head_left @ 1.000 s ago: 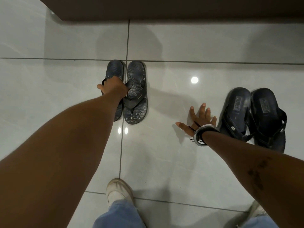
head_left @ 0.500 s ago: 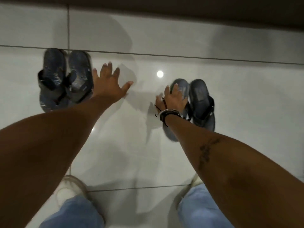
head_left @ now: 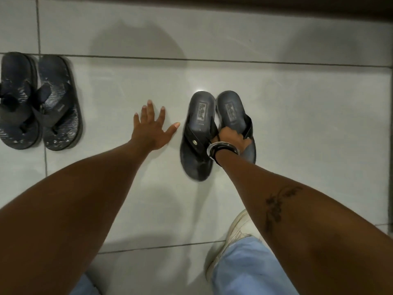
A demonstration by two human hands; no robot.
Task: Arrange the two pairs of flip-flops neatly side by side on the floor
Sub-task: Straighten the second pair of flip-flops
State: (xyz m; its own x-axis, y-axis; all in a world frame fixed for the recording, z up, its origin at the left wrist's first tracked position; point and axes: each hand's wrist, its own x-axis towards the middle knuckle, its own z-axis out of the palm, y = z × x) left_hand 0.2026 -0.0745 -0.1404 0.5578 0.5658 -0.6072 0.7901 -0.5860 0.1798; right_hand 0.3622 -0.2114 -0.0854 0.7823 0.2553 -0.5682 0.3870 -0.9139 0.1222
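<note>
Glossy pale tile floor [head_left: 297, 124], dark wall base along top edge. Patterned pair [head_left: 40, 101] sits far left, side by side, straps touching. Plain pair [head_left: 214, 128] lies centre-right, heels together, left sandal angled outward at toe. Your right hand [head_left: 232, 137] grips plain pair's straps, fingers curled shut around them; bangle [head_left: 222, 149] on wrist. Your left hand [head_left: 152, 128] hovers between pairs, fingers spread, holding nothing, thumb near plain pair's left sandal. White shoe [head_left: 231, 237], blue jeans below.

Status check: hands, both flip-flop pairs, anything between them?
Left hand open, spread on the floor. Right hand gripping plain black pair by the straps. Patterned pair set together far left. Bare tile between.
</note>
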